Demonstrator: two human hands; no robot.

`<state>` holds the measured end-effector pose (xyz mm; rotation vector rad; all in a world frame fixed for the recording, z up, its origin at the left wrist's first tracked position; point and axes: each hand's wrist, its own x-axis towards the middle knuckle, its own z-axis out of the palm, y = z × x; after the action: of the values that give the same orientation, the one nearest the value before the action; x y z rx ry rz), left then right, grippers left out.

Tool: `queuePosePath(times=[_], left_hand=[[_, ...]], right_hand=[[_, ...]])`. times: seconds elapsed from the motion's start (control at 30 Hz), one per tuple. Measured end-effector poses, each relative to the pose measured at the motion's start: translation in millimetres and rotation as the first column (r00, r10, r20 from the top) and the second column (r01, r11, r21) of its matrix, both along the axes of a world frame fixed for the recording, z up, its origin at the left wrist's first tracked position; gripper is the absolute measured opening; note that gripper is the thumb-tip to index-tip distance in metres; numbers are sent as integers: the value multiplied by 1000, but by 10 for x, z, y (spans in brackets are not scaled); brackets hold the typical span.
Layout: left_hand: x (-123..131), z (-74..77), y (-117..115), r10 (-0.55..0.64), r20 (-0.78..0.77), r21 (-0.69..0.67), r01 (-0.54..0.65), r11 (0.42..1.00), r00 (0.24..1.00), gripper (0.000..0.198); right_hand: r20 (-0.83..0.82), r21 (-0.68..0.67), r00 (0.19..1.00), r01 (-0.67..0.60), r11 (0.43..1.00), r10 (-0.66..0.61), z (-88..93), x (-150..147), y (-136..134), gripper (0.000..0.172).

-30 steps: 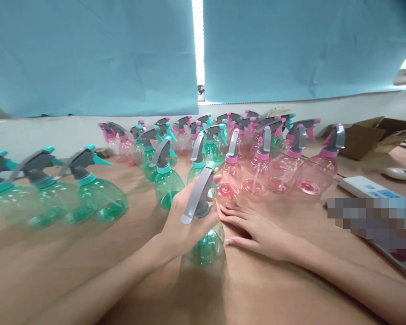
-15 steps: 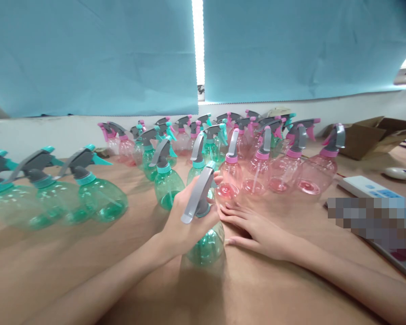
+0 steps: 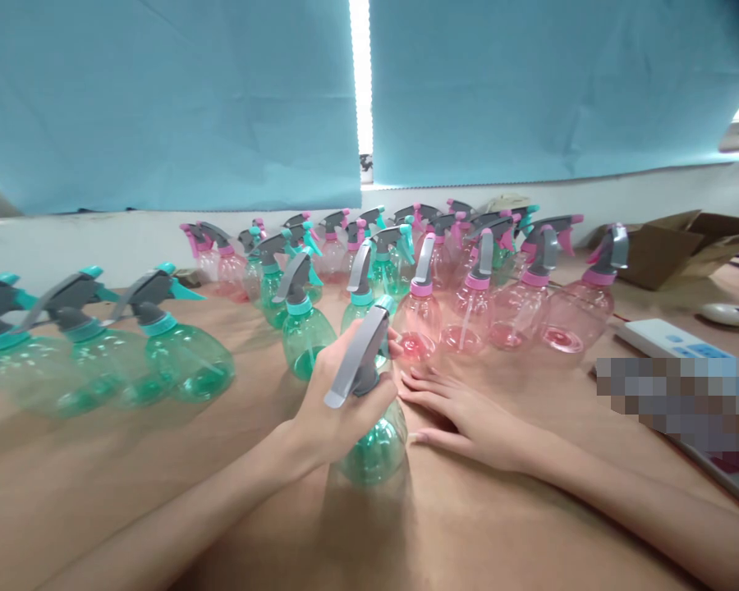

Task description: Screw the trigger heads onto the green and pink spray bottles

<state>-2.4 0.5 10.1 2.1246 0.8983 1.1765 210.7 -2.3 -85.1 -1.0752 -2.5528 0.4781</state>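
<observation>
My left hand [image 3: 336, 402] is closed around the neck of a green spray bottle [image 3: 375, 451] that stands upright on the table in front of me. Its grey and teal spray head [image 3: 360, 353] pokes up above my fingers; the trigger is partly hidden by them. My right hand [image 3: 461, 414] lies flat on the table just right of that bottle, fingers stretched out and holding nothing. Beyond my fingertips stands a pink spray bottle [image 3: 417, 320]. Another green spray bottle [image 3: 308, 336] is behind my left hand.
Three green spray bottles [image 3: 188, 357] line up on the left. Several pink bottles [image 3: 520, 312] stand at the right, with a mixed cluster behind. A cardboard box [image 3: 665, 246], a white mouse [image 3: 727, 314] and a white device [image 3: 665, 336] are on the right side.
The grey spray head under my left hand has turned slightly and my left fingers have shifted a little around the neck. My right hand has stayed in place.
</observation>
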Motion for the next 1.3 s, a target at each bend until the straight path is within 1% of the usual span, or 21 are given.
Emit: queuePosePath(times=[0.07,0.27,0.33,0.47,0.53,0.63,0.8,1.0,1.2,1.3], left_hand=[[0,-4,-4,11,-2,-14,-11,1000,1000,19],[-19,-22,-7,55,-33,-20,-55,998,998,17],[-20,-31,7,49,-25,-28,-49,998,999,22],[-8,-71,47,26,2,-50,-26,998,1000,39],[0,-92,59,33,14,-25,-33,999,999,43],[9,-107,59,45,25,-8,-45,999,999,43],[6,-108,47,61,20,-8,-61,998,998,40],[-10,-139,75,48,12,10,-48,999,999,41],[-32,-167,33,53,8,9,-53,999,999,41],[-67,-154,-38,54,-4,-8,-54,998,999,42]], right_hand=[[-2,0,1000,-2,1000,2,-7,4,3,68],[-39,6,999,-6,1000,7,7,6,-4,66],[-41,11,999,-5,1000,5,20,2,-7,64],[-41,22,999,-8,1000,9,44,-10,-3,61],[-34,19,999,-15,1000,16,60,-17,1,61],[-47,-3,999,-25,1000,25,97,-25,-2,58],[-113,-73,994,-8,997,-1,175,-40,-68,65],[-225,-108,974,-7,994,-18,309,-119,-216,60],[-353,-130,935,-28,991,-20,477,-290,-298,61],[-371,-145,926,13,989,-67,544,-426,-350,59]])
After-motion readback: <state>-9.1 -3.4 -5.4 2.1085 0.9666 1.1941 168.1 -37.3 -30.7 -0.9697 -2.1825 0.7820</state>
